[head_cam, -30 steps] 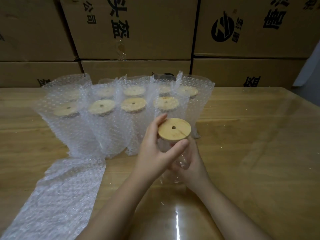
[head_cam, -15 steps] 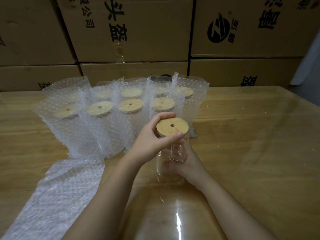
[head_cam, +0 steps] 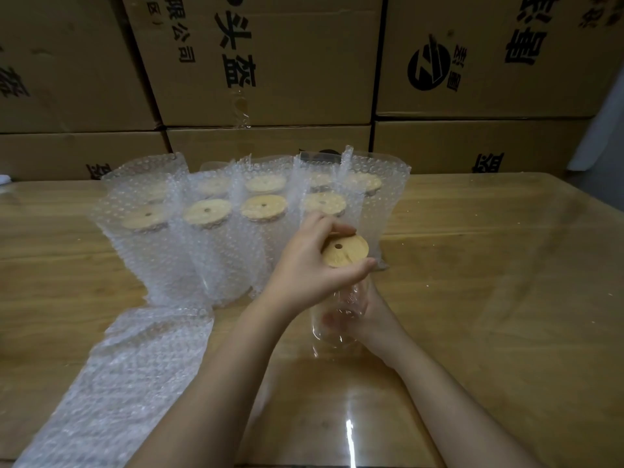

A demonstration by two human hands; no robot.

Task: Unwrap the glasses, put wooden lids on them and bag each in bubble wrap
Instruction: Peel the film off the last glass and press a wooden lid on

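Head view: lid (head_cam: 346,253), gripped by left fingers (head_cam: 334,228), should be pressed level onto the glass (head_cam: 337,332) clasped in the right hand (head_cam: 374,317).

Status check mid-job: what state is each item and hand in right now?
Wooden lid: atop the glass, left hand grips its rim; seating unclear.
Glass: upright, unbagged, right hand holds its body.
Bagged glasses: upright, lidded, bag tops open.
Spare bubble wrap: flat on table.
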